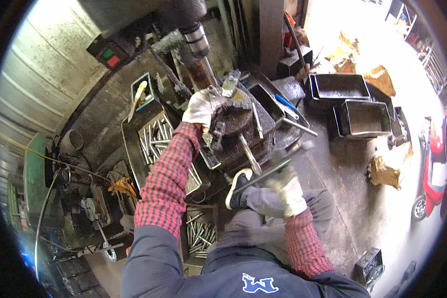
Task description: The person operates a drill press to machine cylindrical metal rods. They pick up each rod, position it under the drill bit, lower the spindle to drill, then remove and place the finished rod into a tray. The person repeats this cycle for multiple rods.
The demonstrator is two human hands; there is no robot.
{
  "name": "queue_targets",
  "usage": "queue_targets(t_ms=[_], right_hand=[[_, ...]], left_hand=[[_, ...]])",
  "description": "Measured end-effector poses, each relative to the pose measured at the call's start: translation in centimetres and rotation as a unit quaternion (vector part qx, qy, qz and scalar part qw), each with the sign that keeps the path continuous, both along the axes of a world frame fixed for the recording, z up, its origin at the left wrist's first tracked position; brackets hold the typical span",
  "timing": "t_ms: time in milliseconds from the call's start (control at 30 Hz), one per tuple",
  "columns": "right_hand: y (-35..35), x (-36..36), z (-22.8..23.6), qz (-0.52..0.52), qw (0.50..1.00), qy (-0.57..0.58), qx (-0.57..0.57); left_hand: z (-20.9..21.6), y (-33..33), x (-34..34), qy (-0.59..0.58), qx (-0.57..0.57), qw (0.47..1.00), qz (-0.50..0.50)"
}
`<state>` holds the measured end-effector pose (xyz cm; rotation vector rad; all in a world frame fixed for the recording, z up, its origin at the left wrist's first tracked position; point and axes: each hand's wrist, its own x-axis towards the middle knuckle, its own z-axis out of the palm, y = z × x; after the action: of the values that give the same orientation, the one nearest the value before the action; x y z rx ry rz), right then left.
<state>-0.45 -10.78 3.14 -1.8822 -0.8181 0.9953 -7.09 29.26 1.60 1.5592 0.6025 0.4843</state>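
My left hand [203, 106], in a whitish work glove, is at the drill press, beside the vise [233, 121] and just below the spindle [208, 69]. Its fingers are curled, and what they hold, if anything, is hidden. My right hand [289, 192], gloved too and smeared by motion, is over my lap. It grips a long dark bar [278, 166] with a paler, rounded far end; the blur hides its exact kind. Metal rods [257, 120] lie on the machine's table. A shiny metal piece [230, 83] sits behind the vise.
Left of the vise, a tray [126, 130] holds many metal rods, and more rods [201, 236] fill a bin below. A blue-handled tool [285, 103] lies right of the vise. Dark metal bins [365, 118] and torn brown paper [390, 166] are on the floor at right.
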Motion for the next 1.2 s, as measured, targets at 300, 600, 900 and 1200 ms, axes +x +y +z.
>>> queue_targets(t_ms=[300,600,900,1200], right_hand=[[-0.3,-0.2,-10.0,0.026,0.975,-0.181,-0.129],[-4.1,3.7,-7.9,-0.161,0.976,-0.044,-0.142],[-5.8,3.0,-11.6,-0.164,0.951,0.102,0.240],[-10.5,3.8,-4.6,-0.234,0.921,0.098,0.295]], left_hand=[[5.1,-1.4,-1.9,-0.073,-0.130,0.982,0.113],[13.1,-10.6,-20.8,-0.076,0.029,0.949,0.304],[0.2,-33.7,-44.0,0.324,0.027,0.889,0.322],[-3.4,-34.4,-40.1,0.427,0.141,0.876,0.174]])
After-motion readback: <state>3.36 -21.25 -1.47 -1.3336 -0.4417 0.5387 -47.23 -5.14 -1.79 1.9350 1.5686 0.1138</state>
